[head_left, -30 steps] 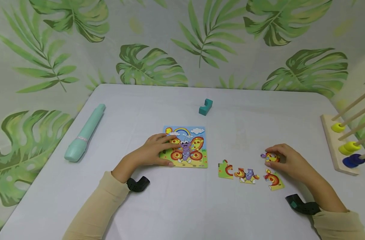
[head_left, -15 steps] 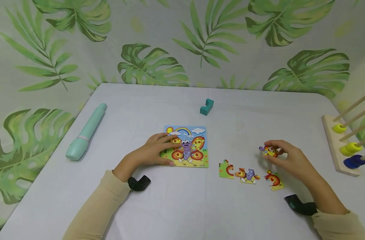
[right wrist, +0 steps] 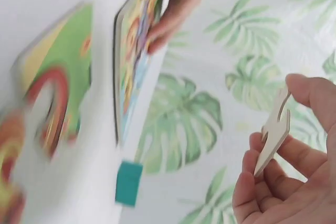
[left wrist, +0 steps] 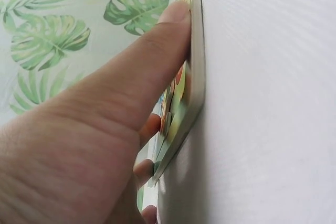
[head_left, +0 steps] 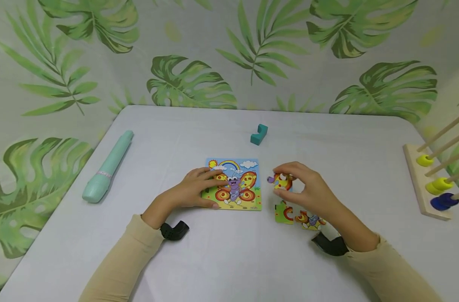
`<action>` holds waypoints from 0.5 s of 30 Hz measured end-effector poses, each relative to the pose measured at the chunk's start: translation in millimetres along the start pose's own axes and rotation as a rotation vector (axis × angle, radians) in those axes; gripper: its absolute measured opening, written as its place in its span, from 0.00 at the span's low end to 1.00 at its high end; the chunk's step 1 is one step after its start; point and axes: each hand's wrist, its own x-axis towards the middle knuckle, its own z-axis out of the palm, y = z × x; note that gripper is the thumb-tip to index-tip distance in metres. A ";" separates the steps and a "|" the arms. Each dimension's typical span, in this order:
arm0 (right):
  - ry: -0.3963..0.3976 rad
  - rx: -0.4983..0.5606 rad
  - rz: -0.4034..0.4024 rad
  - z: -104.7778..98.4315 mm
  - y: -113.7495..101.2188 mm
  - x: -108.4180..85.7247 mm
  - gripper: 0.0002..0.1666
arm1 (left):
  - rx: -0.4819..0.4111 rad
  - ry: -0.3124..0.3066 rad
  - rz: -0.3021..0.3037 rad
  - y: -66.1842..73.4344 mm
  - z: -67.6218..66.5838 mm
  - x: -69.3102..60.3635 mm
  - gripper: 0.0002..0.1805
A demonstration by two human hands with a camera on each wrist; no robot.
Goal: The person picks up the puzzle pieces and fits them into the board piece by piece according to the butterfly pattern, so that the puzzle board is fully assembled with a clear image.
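Observation:
My left hand point(head_left: 199, 187) rests on the left side of the butterfly puzzle board point(head_left: 248, 197), fingers spread over the picture. The left wrist view shows its thumb point(left wrist: 131, 59) lying along the board's near edge. My right hand point(head_left: 309, 187) holds a puzzle piece point(head_left: 283, 182) between thumb and fingertips, in the air just right of the board. Seen from the right wrist, the pale bare back of that puzzle piece point(right wrist: 274, 135) faces the camera. Below the right hand, a green puzzle piece point(head_left: 283, 213) and a butterfly-body puzzle piece point(head_left: 308, 220) lie on the table, the latter partly covered.
A teal arch-shaped block point(head_left: 259, 135) lies behind the board. On the left is a mint-green microphone-shaped toy point(head_left: 108, 167). A wooden peg stand point(head_left: 426, 184) with yellow and blue rings stands at the right edge. Black wrist cameras are worn on both wrists.
My right hand has lifted the puzzle piece and carried it left, close to the board. The wing piece on the table is now hidden behind that arm. My left hand has stayed put.

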 end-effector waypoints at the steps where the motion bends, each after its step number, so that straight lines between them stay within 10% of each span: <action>1: -0.011 0.016 0.007 6.5 -1.8 4.8 0.25 | 0.000 0.004 0.003 0.1 -0.1 -0.1 0.36; 15: -0.187 -0.071 0.170 70.5 22.1 39.9 0.24 | 0.024 0.020 -0.012 2.3 -0.9 -0.7 0.32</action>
